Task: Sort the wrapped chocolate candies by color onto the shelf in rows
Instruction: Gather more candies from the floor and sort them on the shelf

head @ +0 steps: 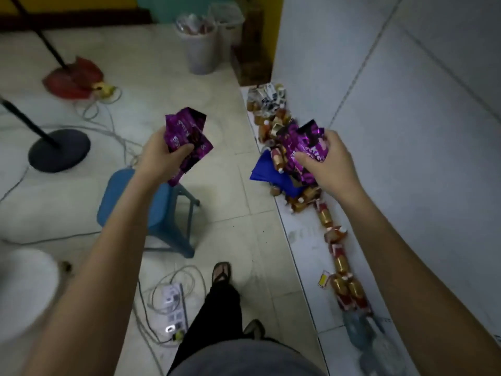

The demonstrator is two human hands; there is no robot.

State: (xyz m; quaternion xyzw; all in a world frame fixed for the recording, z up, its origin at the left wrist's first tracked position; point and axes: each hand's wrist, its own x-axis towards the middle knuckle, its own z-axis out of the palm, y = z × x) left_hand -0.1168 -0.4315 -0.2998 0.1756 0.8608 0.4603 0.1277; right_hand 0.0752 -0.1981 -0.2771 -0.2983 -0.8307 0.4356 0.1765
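Observation:
My left hand [160,156] grips a bunch of purple wrapped candies [187,131] over the floor, left of the shelf. My right hand [328,164] grips another bunch of purple candies [301,147] just above the pile on the white tiled shelf [306,240]. A heap of gold-and-red wrapped candies [271,123] lies at the far part of the shelf, with white-wrapped ones [267,97] at its far end. A row of gold-and-red candies [341,264] runs along the wall toward me. A blue wrapper [267,169] lies under the pile.
The tiled wall [406,104] rises right of the shelf. On the floor stand a blue plastic stool [151,210], a fan base [58,150], a power strip [173,310] with cables, and grey bins [200,47]. A clear plastic bag [363,332] lies on the shelf's near end.

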